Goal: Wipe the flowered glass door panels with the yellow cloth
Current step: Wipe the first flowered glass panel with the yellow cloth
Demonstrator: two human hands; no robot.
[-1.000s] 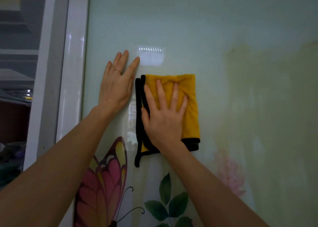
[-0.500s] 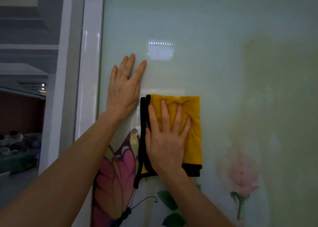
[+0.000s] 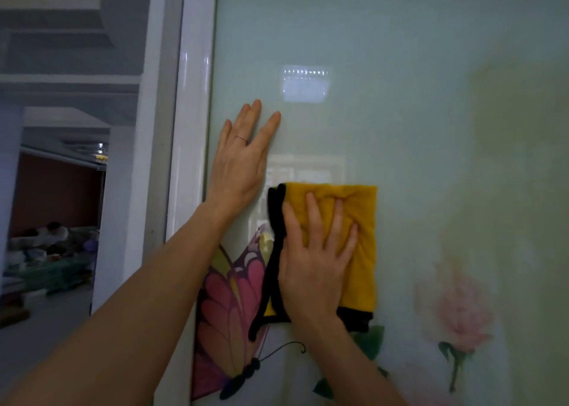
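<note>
Pressing cloth (image 3: pixel 365 217) and glass (image 3: pixel 415 122), hands (image 3: pixel 241 168) (image 3: pixel 314 273) flat

Right hand (image 3: pixel 317 267) hides the middle of the yellow cloth (image 3: pixel 363 220), the cloth's black hem covers the butterfly (image 3: pixel 228 307) wing tip, the glass panel (image 3: pixel 400 66) runs off top, right and bottom, the pink flower (image 3: pixel 455 307) is blurred, and the far-left room (image 3: pixel 52 251) is too dim to read.
</note>
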